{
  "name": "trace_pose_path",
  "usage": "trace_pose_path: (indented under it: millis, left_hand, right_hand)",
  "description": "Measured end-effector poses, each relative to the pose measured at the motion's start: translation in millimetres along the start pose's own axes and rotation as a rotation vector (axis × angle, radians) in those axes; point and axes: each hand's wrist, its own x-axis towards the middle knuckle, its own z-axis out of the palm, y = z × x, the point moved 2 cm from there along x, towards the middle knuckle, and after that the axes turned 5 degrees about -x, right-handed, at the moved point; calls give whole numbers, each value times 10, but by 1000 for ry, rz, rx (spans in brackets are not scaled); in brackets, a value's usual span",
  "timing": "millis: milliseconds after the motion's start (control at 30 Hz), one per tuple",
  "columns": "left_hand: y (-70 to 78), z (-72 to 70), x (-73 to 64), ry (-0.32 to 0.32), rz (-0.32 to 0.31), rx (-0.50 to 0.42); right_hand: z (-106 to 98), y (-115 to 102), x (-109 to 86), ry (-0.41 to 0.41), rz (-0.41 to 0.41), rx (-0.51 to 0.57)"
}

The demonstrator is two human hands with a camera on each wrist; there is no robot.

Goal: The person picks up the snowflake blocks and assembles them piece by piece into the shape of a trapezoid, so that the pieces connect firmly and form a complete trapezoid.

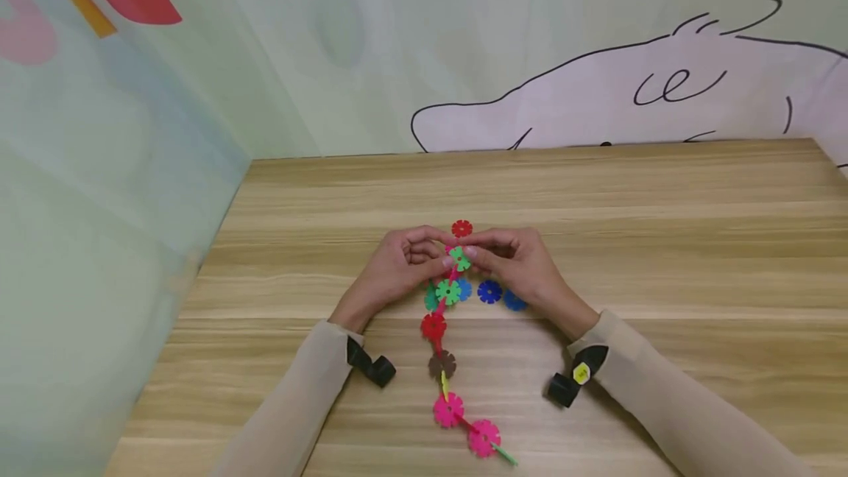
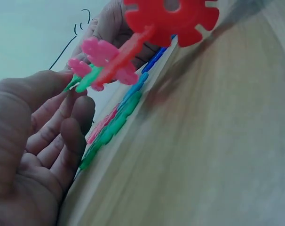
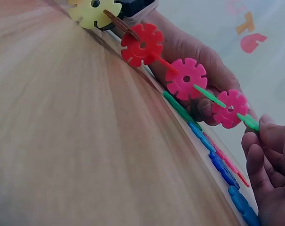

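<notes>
A chain of slotted flower-shaped plastic discs runs over the table toward the front, its far end raised between both hands. At that end is a green disc (image 1: 460,259). My left hand (image 1: 400,265) pinches its left side between thumb and index finger, while my right hand (image 1: 528,265) pinches it from the right. Directly below it in the right wrist view are a pink disc (image 3: 230,108) and another green disc (image 3: 209,96). Farther along come a red disc (image 1: 433,326), a brown disc (image 1: 442,364) and a pink disc (image 1: 449,410).
Loose discs lie flat around the hands: a red one (image 1: 461,228) beyond them, a teal one (image 1: 431,299), a light blue one (image 1: 465,288), a dark blue one (image 1: 489,291) and a blue one (image 1: 514,300). A wall borders the wooden table (image 1: 318,190) at the back.
</notes>
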Motion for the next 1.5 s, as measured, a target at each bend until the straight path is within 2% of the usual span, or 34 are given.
trace_pose_path:
  millis: [100, 200, 267, 367, 467, 667, 767, 867, 967, 1033, 1167, 1233, 1300, 1400, 1500]
  left_hand:
    - [1, -6, 1, -5, -3, 8]
    - [3, -35, -13, 8, 2, -6]
    - [6, -65, -29, 33, 11, -20]
    - [4, -105, -50, 80, 17, -46]
    - [0, -120, -56, 131, 21, -90]
    - [-12, -108, -5, 194, 76, -213]
    - [-14, -106, 25, 212, 111, -305]
    - [-14, -112, 30, 247, 139, -403]
    - [-22, -123, 20, 285, 152, -467]
    - [-32, -130, 12, 307, 148, -482]
    - [-44, -141, 5, 322, 135, -427]
    - [-48, -144, -1, 316, 130, -383]
    - [-55, -150, -8, 308, 128, -346]
    - [-69, -153, -18, 286, 130, -328]
    - [-77, -154, -15, 262, 138, -317]
  right_hand:
    - [15, -1, 6, -16, 5, 43]
    - [11, 4, 11, -11, 2, 41]
    - [-16, 11, 8, 13, -6, 4]
    - [-103, 32, -34, 61, -20, -120]
    - [-207, 60, -114, 66, -71, -282]
    - [-312, 69, -298, -47, -312, -556]
    - [-302, 63, -335, -84, -370, -641]
    - [-288, 60, -319, -108, -347, -642]
    - [-328, 67, -277, -94, -249, -578]
    - [-399, 71, -241, -43, -167, -525]
    - [-590, 35, -165, 116, -50, -423]
    - [-640, -6, -143, 163, -33, -402]
    - [-633, -42, -127, 169, -37, -376]
    - [-541, -104, -133, 162, -71, -364]
    - [-435, -181, -139, 194, -107, -327]
